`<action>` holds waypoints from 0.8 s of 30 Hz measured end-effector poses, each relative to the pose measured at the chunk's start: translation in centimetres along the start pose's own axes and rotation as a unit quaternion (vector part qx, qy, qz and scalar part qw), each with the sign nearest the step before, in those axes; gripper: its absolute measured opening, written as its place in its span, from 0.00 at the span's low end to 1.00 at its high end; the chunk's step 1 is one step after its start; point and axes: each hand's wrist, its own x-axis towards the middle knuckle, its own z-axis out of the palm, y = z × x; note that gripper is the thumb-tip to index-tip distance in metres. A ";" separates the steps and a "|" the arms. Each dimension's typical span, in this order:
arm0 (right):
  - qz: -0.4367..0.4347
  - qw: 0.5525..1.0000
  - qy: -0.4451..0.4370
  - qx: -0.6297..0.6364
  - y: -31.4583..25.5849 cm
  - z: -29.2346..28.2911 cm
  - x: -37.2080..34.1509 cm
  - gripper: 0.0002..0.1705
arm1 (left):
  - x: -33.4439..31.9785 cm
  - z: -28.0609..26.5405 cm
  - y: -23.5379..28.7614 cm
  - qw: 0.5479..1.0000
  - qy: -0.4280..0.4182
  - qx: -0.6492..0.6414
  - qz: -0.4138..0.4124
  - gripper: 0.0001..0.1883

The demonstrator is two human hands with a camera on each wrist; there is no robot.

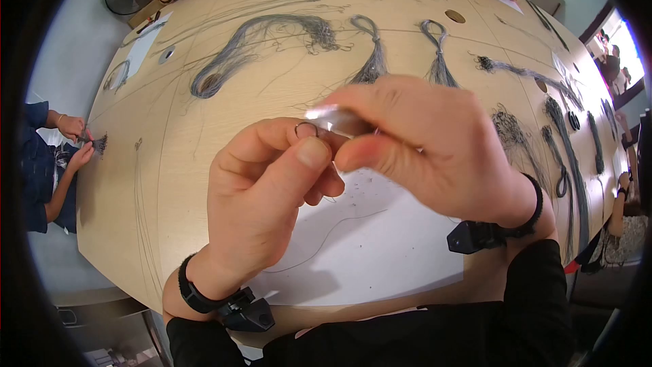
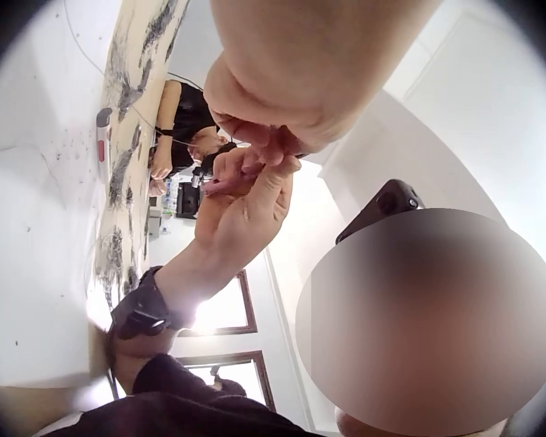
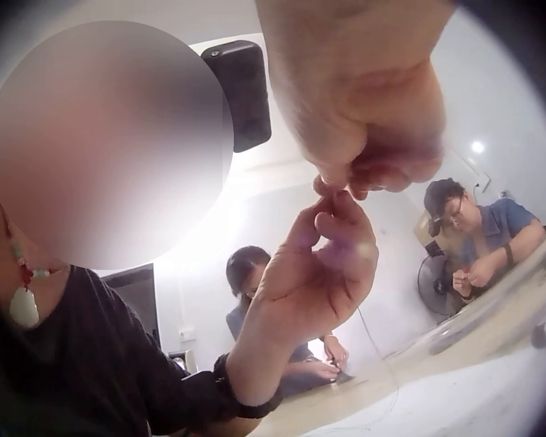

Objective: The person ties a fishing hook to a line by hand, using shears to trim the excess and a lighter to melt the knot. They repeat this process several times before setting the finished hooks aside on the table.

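In the head view the left hand (image 1: 261,190) pinches a small dark hook (image 1: 307,129) between thumb and forefinger, its curved end showing above the thumb. The right hand (image 1: 435,143) meets it at the fingertips, thumb and forefinger closed round a shiny metal piece (image 1: 336,121), blurred. A thin line (image 1: 333,231) curves over the white paper (image 1: 380,265) below the hands. In the left wrist view the right hand (image 2: 246,214) shows a pinkish-red handle (image 2: 223,185) in its grip. The right wrist view shows the left hand (image 3: 314,273) with fingertips touching the other hand's.
Bundles of grey line with hooks (image 1: 261,24) lie across the wooden table (image 1: 183,163). Two looped bundles (image 1: 370,47) are beyond the hands, several more at the right. Other people work at the far and left edges; scissors (image 1: 574,120) lie at the right.
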 end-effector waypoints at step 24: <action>0.152 0.959 0.007 0.239 -0.5 0.4 -0.4 0.04 | 0.1 0.1 -0.5 0.999 -0.031 0.008 -0.029 0.06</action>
